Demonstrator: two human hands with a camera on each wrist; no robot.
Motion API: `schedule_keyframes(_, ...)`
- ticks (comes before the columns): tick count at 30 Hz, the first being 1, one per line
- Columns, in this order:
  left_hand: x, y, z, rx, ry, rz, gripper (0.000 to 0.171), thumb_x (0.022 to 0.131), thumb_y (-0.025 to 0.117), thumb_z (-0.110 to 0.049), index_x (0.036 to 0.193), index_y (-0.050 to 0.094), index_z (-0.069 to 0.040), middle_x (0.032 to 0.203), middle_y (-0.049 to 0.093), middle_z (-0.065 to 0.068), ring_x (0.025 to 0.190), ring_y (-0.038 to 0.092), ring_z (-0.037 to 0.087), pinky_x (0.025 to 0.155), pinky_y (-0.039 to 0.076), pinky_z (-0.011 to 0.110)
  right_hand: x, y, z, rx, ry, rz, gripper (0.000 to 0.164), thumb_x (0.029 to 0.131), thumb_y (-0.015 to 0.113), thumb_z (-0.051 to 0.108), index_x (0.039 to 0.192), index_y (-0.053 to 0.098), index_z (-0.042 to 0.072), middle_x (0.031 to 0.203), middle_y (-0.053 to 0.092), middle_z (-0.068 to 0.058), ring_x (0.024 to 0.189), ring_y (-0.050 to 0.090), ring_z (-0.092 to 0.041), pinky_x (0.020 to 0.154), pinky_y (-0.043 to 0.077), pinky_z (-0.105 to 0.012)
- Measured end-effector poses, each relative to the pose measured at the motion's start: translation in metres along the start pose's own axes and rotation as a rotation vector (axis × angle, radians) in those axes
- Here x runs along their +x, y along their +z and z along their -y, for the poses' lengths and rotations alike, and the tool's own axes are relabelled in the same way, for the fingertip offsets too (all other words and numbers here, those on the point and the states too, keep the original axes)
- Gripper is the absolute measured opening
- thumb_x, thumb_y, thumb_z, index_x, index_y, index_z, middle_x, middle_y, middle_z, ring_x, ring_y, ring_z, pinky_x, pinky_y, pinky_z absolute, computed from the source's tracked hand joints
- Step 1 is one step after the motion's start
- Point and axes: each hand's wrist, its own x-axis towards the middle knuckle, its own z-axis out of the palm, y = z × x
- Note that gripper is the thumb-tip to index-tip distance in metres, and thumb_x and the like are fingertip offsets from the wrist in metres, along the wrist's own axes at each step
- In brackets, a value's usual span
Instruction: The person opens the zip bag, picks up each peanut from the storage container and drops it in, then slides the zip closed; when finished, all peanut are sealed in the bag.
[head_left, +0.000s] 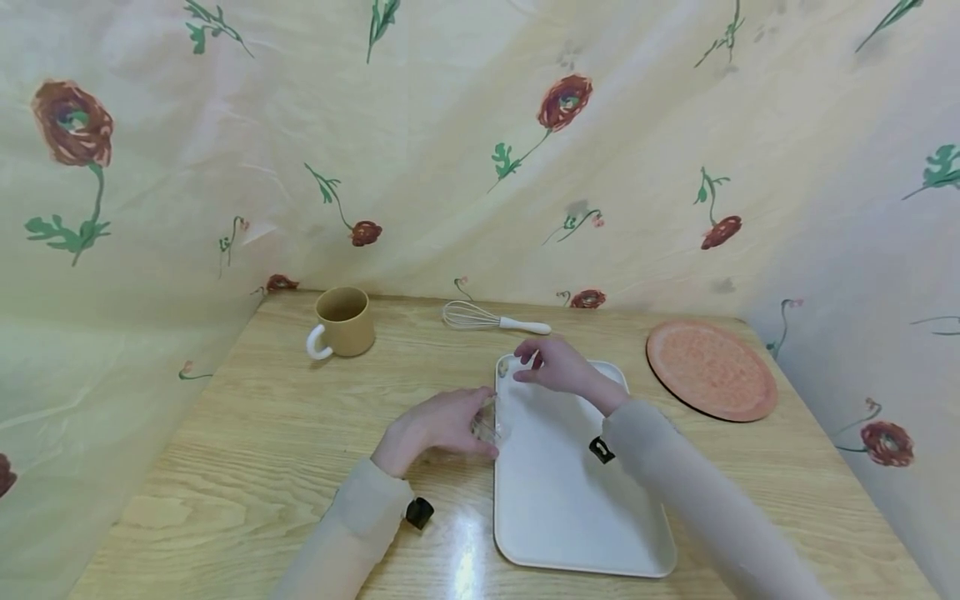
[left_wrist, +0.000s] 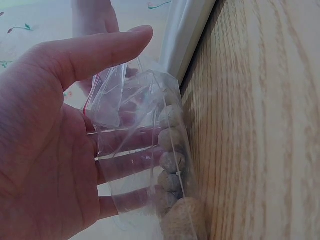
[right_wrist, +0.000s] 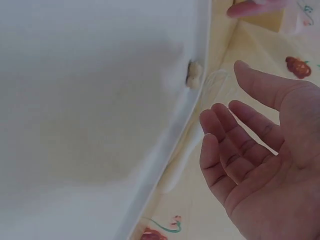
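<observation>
My left hand [head_left: 446,421] is at the tray's left edge, arched over a clear plastic zip bag [left_wrist: 125,145] of small round brown balls [left_wrist: 171,139]. Its thumb and fairly straight fingers lie on either side of the bag, which rests on the table. A larger brown lump [left_wrist: 186,220] sits at one end of the row. My right hand [head_left: 558,367] hovers over the far part of the white tray [head_left: 577,500], fingers loosely bent, with nothing held. A small pale lump [right_wrist: 194,75] lies in the tray's far left corner, near my right fingertips.
A white-handled whisk [head_left: 517,324] lies behind the tray. To the far left stands a tan mug [head_left: 348,329] with a white handle. A round pinkish board [head_left: 712,371] lies on the wooden table [head_left: 247,467] at the right. Flowered cloth [head_left: 450,150] hangs behind.
</observation>
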Motion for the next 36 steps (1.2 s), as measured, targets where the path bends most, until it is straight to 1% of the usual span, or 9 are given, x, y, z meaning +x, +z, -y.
schedule_keyframes(3, 0.0, 0.0, 0.0, 0.002, 0.005, -0.002, 0.091, 0.084, 0.076, -0.05, 0.153, 0.035, -0.007, 0.135, 0.059, 0.008, 0.122, 0.056, 0.021, 0.104, 0.044, 0.038, 0.009, 0.005, -0.008, -0.02, 0.04, -0.004, 0.032, 0.086, 0.079, 0.014, 0.109, 0.068, -0.006, 0.095, 0.068, -0.013, 0.077, 0.063, -0.02, 0.069, 0.054, -0.033)
schedule_keyframes(5, 0.0, 0.0, 0.0, 0.006, 0.011, -0.006, 0.091, 0.084, 0.076, -0.05, 0.153, 0.036, -0.007, 0.136, 0.058, 0.009, 0.123, 0.055, 0.021, 0.104, 0.043, 0.038, 0.014, 0.009, -0.014, -0.012, 0.056, -0.004, 0.031, 0.085, 0.08, 0.014, 0.108, 0.069, -0.004, 0.095, 0.068, -0.012, 0.078, 0.063, -0.02, 0.07, 0.054, -0.033)
schedule_keyframes(10, 0.0, 0.001, -0.001, 0.011, 0.021, -0.012, 0.09, 0.084, 0.076, -0.049, 0.152, 0.037, -0.006, 0.138, 0.057, 0.009, 0.125, 0.054, 0.022, 0.105, 0.043, 0.037, 0.022, 0.021, -0.021, 0.018, 0.053, 0.0, 0.029, 0.084, 0.081, 0.014, 0.105, 0.07, -0.003, 0.093, 0.068, -0.009, 0.082, 0.063, -0.019, 0.072, 0.054, -0.032)
schedule_keyframes(18, 0.0, 0.0, -0.001, 0.018, 0.022, -0.01, 0.09, 0.085, 0.076, -0.048, 0.152, 0.036, -0.005, 0.14, 0.055, 0.011, 0.127, 0.053, 0.022, 0.105, 0.042, 0.037, 0.025, 0.03, -0.017, 0.0, 0.065, -0.049, 0.023, 0.082, 0.082, 0.012, 0.097, 0.071, -0.001, 0.085, 0.067, -0.007, 0.076, 0.06, -0.018, 0.071, 0.051, -0.033)
schedule_keyframes(25, 0.0, 0.0, -0.001, 0.023, 0.01, -0.009, 0.09, 0.084, 0.077, -0.049, 0.152, 0.036, -0.006, 0.134, 0.059, 0.009, 0.123, 0.055, 0.021, 0.104, 0.044, 0.036, 0.025, 0.032, -0.013, 0.002, 0.129, -0.053, 0.02, 0.082, 0.08, 0.012, 0.096, 0.071, 0.001, 0.084, 0.066, -0.005, 0.076, 0.059, -0.018, 0.07, 0.05, -0.033)
schedule_keyframes(30, -0.001, 0.0, -0.001, 0.02, 0.007, -0.008, 0.091, 0.084, 0.076, -0.049, 0.153, 0.035, -0.006, 0.137, 0.057, 0.009, 0.125, 0.054, 0.021, 0.105, 0.043, 0.036, 0.025, 0.035, -0.01, -0.008, 0.168, -0.061, 0.019, 0.083, 0.08, 0.014, 0.096, 0.071, 0.003, 0.084, 0.066, -0.004, 0.076, 0.059, -0.018, 0.071, 0.05, -0.034)
schedule_keyframes(36, -0.001, 0.0, 0.0, 0.021, 0.005, -0.009, 0.091, 0.084, 0.077, -0.05, 0.153, 0.036, -0.006, 0.139, 0.056, 0.009, 0.126, 0.053, 0.021, 0.105, 0.043, 0.036, 0.024, 0.036, -0.009, -0.032, 0.171, -0.065, 0.019, 0.084, 0.079, 0.014, 0.098, 0.072, 0.003, 0.085, 0.066, -0.004, 0.075, 0.058, -0.018, 0.07, 0.05, -0.034)
